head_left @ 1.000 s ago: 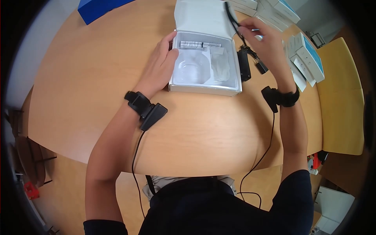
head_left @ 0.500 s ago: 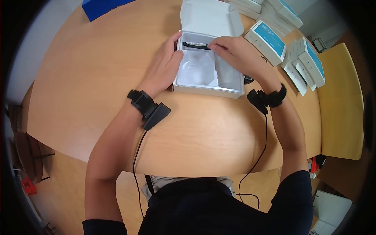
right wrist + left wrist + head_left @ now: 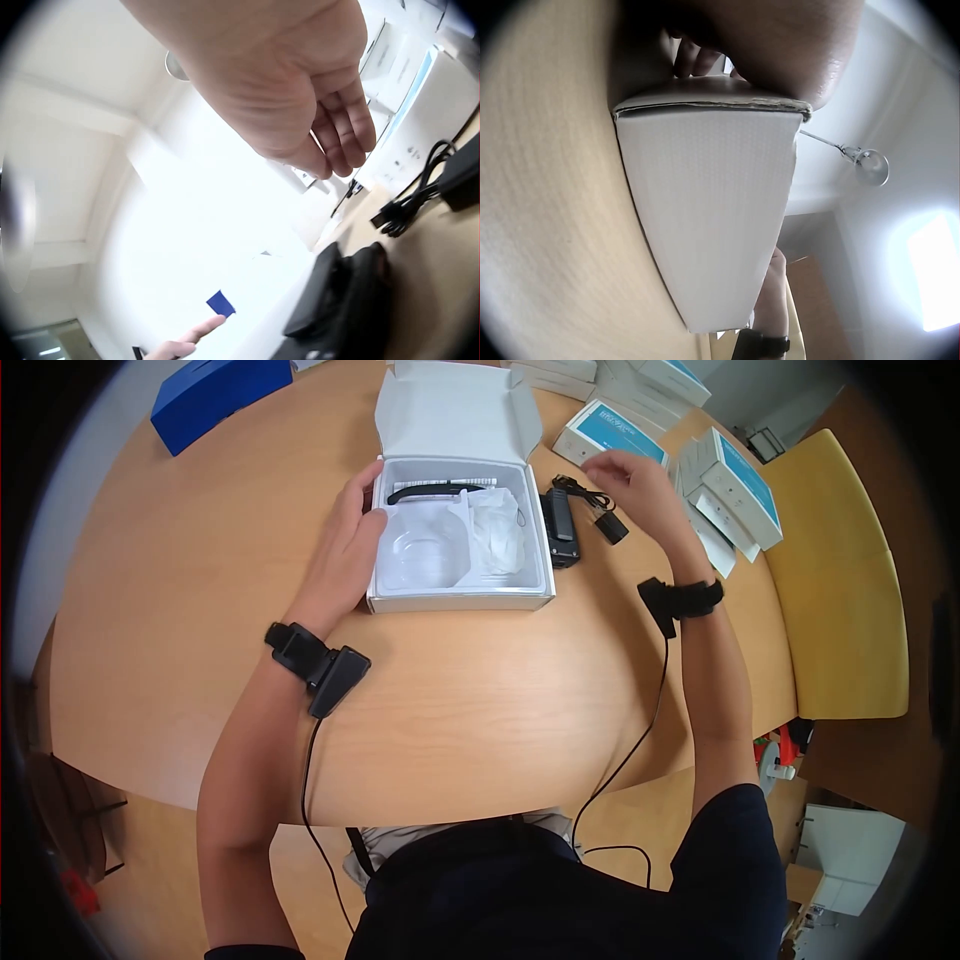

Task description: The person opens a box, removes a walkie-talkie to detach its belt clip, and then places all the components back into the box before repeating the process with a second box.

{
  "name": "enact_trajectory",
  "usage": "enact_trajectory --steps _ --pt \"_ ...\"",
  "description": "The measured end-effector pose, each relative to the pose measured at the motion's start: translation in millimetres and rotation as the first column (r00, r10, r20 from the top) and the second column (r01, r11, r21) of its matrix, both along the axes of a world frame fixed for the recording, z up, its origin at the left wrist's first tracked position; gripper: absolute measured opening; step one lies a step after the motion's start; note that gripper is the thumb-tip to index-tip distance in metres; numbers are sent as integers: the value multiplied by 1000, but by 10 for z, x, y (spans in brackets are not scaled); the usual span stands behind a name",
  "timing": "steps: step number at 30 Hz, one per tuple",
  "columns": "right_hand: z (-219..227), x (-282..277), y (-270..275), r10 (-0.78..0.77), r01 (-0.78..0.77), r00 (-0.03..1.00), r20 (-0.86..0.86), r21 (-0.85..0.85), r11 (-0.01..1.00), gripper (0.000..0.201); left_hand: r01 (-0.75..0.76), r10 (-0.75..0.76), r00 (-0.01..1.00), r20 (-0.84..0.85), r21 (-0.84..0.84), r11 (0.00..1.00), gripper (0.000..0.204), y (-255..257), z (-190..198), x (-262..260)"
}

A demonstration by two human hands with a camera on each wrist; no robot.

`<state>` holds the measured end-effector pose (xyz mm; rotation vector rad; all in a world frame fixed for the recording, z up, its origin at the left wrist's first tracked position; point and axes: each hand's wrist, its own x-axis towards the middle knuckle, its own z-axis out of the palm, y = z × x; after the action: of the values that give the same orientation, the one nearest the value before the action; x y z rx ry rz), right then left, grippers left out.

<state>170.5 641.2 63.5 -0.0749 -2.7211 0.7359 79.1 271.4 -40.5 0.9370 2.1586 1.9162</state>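
Note:
An open white box (image 3: 460, 602) stands on the table with its lid tipped back. Inside it, a black strap-like item (image 3: 432, 491) lies across the top compartment over a printed tube, and a clear plastic bag (image 3: 498, 532) fills the right compartment. My left hand (image 3: 345, 555) grips the box's left side, thumb at the rim; the left wrist view shows the box's side wall (image 3: 705, 202) close up. My right hand (image 3: 645, 500) hovers empty with loosely bent fingers, above a coiled black cable (image 3: 585, 490) and a black device (image 3: 560, 525) beside the box.
A white and blue box (image 3: 610, 432) lies behind my right hand, with more such boxes (image 3: 735, 480) to its right and stacked at the back. A blue box (image 3: 215, 400) sits at the far left. A yellow chair (image 3: 840, 580) stands at the table's right edge.
The black strap-like item went from my right hand into the box's top compartment. My right hand let it go and moved out to the right. My left hand stayed on the box.

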Motion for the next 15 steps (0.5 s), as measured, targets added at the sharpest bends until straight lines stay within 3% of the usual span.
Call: enact_trajectory --steps 2,5,9,15 --pt "-127 129 32 23 -19 992 120 -38 999 22 0 0 1000 5 -3 1000 59 -7 22 12" --pt "-204 194 110 -12 11 1000 9 91 996 22 4 -4 1000 24 3 1000 59 -13 29 41" --pt "-160 275 60 -187 153 969 163 204 967 33 3 -3 999 36 -2 1000 59 4 24 20" --pt "-356 341 187 -131 110 987 94 207 972 43 18 -18 1000 24 7 1000 59 2 23 18"
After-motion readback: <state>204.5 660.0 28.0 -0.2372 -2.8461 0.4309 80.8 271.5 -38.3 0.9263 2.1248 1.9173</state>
